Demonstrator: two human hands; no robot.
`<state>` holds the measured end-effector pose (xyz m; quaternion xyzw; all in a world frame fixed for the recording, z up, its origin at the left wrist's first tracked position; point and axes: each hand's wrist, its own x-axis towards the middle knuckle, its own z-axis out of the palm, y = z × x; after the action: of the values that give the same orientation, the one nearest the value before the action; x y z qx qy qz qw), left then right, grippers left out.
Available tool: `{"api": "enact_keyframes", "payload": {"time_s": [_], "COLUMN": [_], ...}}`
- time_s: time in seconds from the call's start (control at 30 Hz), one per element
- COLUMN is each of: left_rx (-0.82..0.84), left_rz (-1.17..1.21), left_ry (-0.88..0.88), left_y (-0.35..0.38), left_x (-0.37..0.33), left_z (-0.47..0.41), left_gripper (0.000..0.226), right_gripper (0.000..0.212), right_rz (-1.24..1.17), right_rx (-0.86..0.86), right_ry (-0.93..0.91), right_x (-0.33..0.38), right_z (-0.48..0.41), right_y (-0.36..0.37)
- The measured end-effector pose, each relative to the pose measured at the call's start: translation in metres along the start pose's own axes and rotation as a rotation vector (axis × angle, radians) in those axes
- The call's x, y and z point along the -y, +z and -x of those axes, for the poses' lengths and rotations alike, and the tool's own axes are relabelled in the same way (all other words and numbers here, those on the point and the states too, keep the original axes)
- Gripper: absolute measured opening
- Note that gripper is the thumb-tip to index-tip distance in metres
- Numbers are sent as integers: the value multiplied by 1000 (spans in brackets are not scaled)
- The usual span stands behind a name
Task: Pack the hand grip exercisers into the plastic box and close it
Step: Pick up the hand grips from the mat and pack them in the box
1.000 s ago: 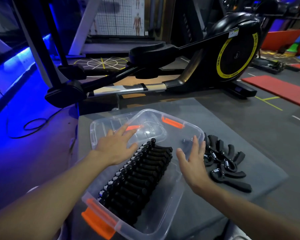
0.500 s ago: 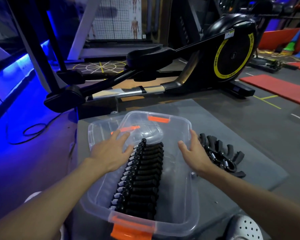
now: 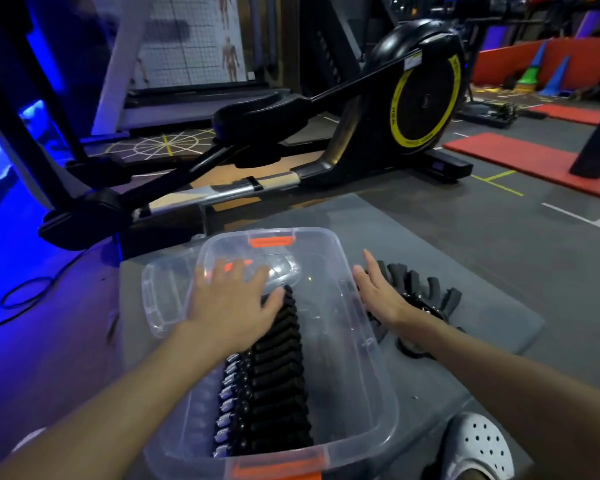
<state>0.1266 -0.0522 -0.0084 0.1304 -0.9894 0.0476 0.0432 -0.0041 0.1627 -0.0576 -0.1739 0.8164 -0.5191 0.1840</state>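
Gym floor with blue strip lighting surrounds a grey tabletop (image 3: 465, 258), seen from above by the person working at it. Loose hand grip exercisers (image 3: 426, 289), black and fanned in a pile, lie on the tabletop immediately right of the right hand (image 3: 378, 292), apparently touching the back of that hand. The pile runs alongside the box wall, handles sticking out to the right. Those fingers (image 3: 369, 263) are straight and together, holding nothing, pointing away from the person, wedged between the pile and the outer wall of the clear plastic box (image 3: 357, 327). The right hand is clearly the nearer one for the next pick-up, judging by position.

Left of those fingers, inside the box, a packed row of exercisers (image 3: 274, 375) runs lengthwise, with bare floor beside it. The left hand (image 3: 232, 303) lies flat with fingers spread at the row's far end, over the loose clear lid (image 3: 160, 299) that lies against the box's far left corner.

Compared with a second ago, the box has swung from a diagonal to point straight away from the person, and the right hand has dropped from above the rim to outside the wall.

Beyond stands a black elliptical trainer (image 3: 423, 98).
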Motion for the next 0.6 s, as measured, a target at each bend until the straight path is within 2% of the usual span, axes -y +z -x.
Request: {"api": "enact_keyframes", "payload": {"time_s": [0.1,0.23,0.43,0.53,0.6], "left_rx": [-62,-5,92,79,59], "left_rz": [84,223,235,206,193], "left_ry": [213,359,387,393,396], "left_y": [-4,2,29,43,46], "left_x": [-51,-113,-154,-155,-155], "left_z": [-17,-46,-74,-72,-73], "left_gripper": [69,65,55,57,63], "right_gripper": [68,65,52,52,51], "right_rz": [62,148,176,463,602], "right_rx": [-124,-223,-335,-290,-311], "right_ry": [75,240,407,515,487], "right_x": [-31,-87,-155,-183,-188], "right_z": [-5,6,25,28,30], "right_y": [-24,-65,-95,-88,-85]}}
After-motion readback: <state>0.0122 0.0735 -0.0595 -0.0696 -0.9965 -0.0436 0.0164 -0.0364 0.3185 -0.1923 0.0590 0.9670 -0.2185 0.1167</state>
